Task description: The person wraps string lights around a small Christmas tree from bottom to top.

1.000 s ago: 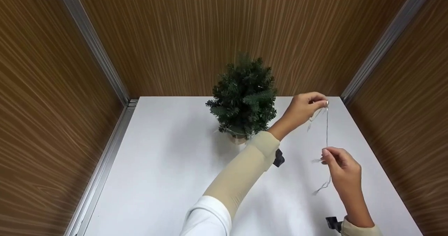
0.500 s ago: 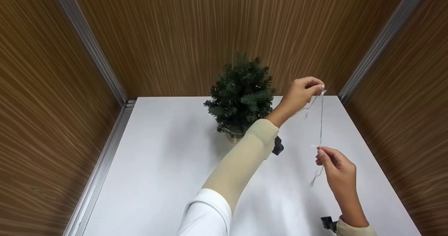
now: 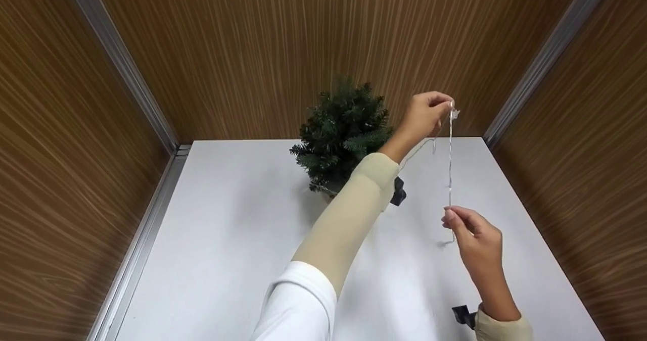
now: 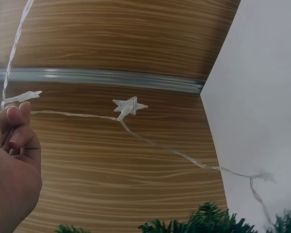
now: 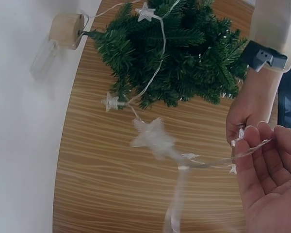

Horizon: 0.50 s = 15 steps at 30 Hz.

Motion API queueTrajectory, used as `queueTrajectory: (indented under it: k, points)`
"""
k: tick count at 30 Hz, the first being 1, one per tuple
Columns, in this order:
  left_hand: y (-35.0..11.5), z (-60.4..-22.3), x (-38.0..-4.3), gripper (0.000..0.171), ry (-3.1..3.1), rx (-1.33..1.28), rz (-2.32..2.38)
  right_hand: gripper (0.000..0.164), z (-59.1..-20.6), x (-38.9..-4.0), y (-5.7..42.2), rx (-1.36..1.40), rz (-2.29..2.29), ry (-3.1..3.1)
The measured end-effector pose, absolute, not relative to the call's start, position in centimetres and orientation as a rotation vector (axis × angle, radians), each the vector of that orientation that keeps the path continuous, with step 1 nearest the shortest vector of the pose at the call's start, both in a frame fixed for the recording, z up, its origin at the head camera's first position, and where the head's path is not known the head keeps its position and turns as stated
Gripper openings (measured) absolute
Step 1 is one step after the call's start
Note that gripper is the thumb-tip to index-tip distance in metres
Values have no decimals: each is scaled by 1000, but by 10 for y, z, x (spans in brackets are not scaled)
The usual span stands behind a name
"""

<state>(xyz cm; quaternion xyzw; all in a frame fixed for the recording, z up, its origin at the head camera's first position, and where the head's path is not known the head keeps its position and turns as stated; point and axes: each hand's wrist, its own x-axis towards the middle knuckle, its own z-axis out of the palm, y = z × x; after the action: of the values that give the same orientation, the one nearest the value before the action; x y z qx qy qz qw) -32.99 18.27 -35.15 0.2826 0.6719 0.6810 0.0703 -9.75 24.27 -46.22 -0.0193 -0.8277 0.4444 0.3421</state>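
A string of clear star-shaped fairy lights [image 3: 450, 154] runs taut between the two hands, right of the small artificial Christmas tree [image 3: 341, 134]. My left hand [image 3: 422, 116] pinches the thin wire high up, by a star. From it, more wire droops back toward the tree, with a star [image 4: 127, 107] on it in the left wrist view. Lower and nearer, my right hand [image 3: 477, 235] pinches the same wire between thumb and fingers, and a short piece hangs below. In the right wrist view, a large blurred star [image 5: 155, 138] dangles, and other stars hang around the tree's lower branches.
The tree's round wooden base [image 5: 67, 31] stands on the white table [image 3: 242, 260], with a clear object beside it. Wood-grain panels [image 3: 323, 38] enclose the table at the back and sides. Black mounts [image 3: 399, 192] sit at both wrists.
My left hand has risen and moved left, drawing the wire up. My right hand has shifted slightly left and up, and less wire hangs below it.
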Motion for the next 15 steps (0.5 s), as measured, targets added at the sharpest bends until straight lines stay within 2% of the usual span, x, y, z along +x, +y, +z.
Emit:
queueTrajectory:
  k: [15]
  points:
    - [181,-311,-345,14,2137,713,2002,14,-450,-108,231,101,1084,-2099]
